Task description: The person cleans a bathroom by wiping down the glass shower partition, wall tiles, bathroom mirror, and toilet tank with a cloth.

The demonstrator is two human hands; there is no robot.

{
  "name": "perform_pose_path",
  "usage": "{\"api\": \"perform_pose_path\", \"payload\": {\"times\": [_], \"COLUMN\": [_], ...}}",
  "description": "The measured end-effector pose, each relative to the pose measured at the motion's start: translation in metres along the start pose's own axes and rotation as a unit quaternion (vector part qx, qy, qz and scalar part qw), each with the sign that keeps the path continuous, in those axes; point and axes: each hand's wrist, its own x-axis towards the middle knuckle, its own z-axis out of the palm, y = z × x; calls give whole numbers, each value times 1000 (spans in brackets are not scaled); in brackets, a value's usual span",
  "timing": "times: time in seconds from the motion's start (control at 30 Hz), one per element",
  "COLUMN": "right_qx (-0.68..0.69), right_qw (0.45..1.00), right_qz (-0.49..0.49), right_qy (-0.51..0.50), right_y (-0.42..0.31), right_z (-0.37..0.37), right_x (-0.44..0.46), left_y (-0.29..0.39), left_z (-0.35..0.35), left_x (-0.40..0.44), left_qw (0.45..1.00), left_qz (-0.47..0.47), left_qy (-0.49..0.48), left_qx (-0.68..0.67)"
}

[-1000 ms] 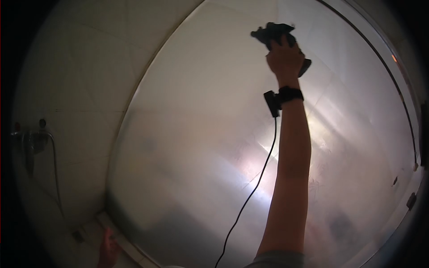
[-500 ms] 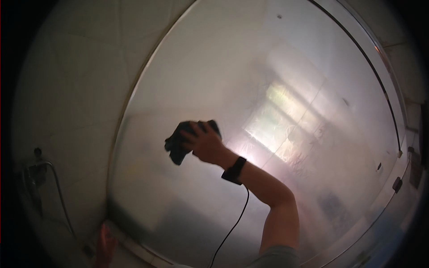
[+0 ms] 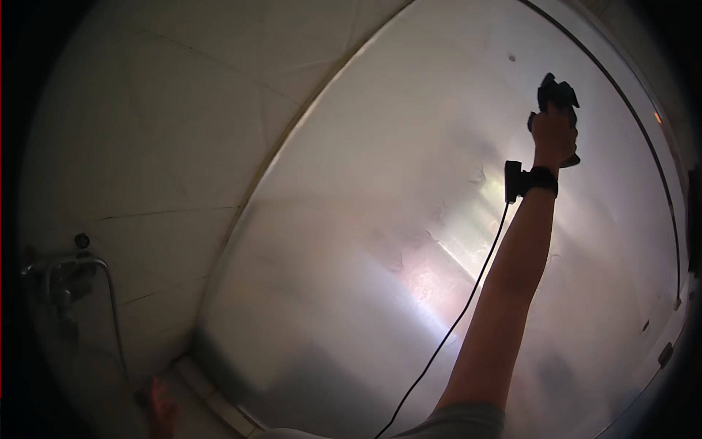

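My right hand (image 3: 554,135) is stretched far up to the upper right, its fingers closed on a dark cloth (image 3: 557,94). The bunched cloth lies against a large misted glass panel (image 3: 329,256), which shows a bright window-like patch. Around my right wrist sits a black band with a small box (image 3: 513,181), and a thin black cable (image 3: 446,340) runs down from it. Low in the left corner, dim and partly cut off, my left hand (image 3: 162,402) is held up with its fingers apart and nothing visible in it.
A chrome shower mixer (image 3: 66,282) with a curved hose (image 3: 113,307) is mounted on the tiled wall (image 3: 161,146) at left. A low ledge (image 3: 219,402) runs under the panel. A dark bar (image 3: 640,121) curves along the panel's right side.
My right hand has carried the cloth from the panel's middle left to its upper right, and the arm is now straighter. The view has shifted somewhat. My left hand sits slightly lower in view.
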Motion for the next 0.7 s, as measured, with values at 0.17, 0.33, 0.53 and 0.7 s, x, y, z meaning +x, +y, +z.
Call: {"api": "perform_pose_path", "payload": {"times": [0.17,0.33,0.53,0.7], "right_qx": [120,231,312,324], "right_qw": [938,693,574,770], "right_qz": [-324,-648,-714,-523], "right_qy": [-16,-215,-252,-168], "right_y": [-135,-183,-123,-124], "right_z": [-88,-125,-149,-111], "right_x": [-62,-303,-331,-200], "left_y": [104,177,197,140], "left_z": [-26,-5,-14,-64], "left_x": [-52,-42,-107,-94], "left_qw": [999,998,995,994], "left_qz": [22,23,47,-11], "left_qy": [26,-21,5,27], "left_qx": [22,55,92,108]}}
